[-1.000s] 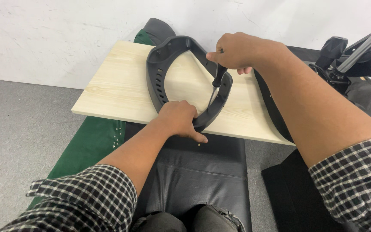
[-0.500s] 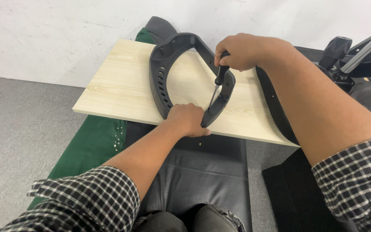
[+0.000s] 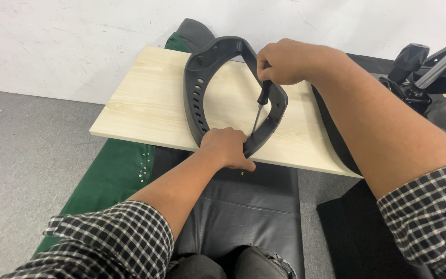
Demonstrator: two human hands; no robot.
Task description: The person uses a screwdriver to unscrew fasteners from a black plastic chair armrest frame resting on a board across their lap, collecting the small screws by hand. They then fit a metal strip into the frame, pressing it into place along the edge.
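A black curved plastic frame [image 3: 196, 90], shaped like a horseshoe with a row of holes, stands on a pale wooden board [image 3: 145, 103]. My left hand [image 3: 227, 149] grips the frame's near end at the board's front edge. My right hand [image 3: 284, 61] is closed around the black handle of a screwdriver [image 3: 260, 105]. Its metal shaft points down to the inside of the frame, just beside my left hand's fingers.
The board lies across a black leather cushion [image 3: 243, 206] and a green cloth [image 3: 112, 178] on grey floor. Small screws [image 3: 141, 170] dot the cloth. A black metal chair mechanism [image 3: 419, 67] sits at the right, and a white wall runs behind.
The view has shifted slightly. Both hands stay on the frame and screwdriver in the same grip, with the screwdriver tip still at the frame's near end.
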